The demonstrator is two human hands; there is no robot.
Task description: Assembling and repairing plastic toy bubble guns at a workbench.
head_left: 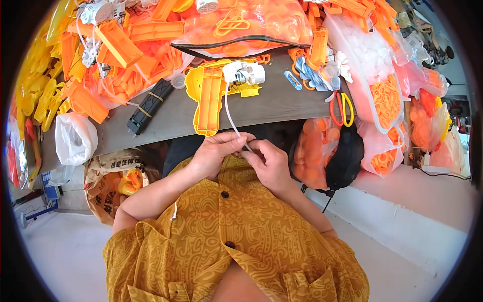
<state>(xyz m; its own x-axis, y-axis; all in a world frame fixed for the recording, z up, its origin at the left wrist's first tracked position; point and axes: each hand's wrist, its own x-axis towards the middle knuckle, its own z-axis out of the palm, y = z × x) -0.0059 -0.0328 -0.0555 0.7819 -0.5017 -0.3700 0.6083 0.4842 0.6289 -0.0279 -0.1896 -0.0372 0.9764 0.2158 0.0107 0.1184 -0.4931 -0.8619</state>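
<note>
My left hand (217,153) and my right hand (267,162) meet just below the table's front edge, both pinching the end of a thin white tube (229,113). The tube runs up to a white motor-like part (245,73) that sits on a yellow toy gun shell (210,95) lying on the grey table (282,103). My fingers are closed around the tube's end; what sits between the fingertips is hidden.
Heaps of orange plastic parts (126,55) and clear bags of orange pieces (241,25) fill the table's back. A black bar-shaped part (149,104) lies left of the shell. Orange-handled scissors (341,108) lie right. A black mask (344,156) and bags hang off the edge.
</note>
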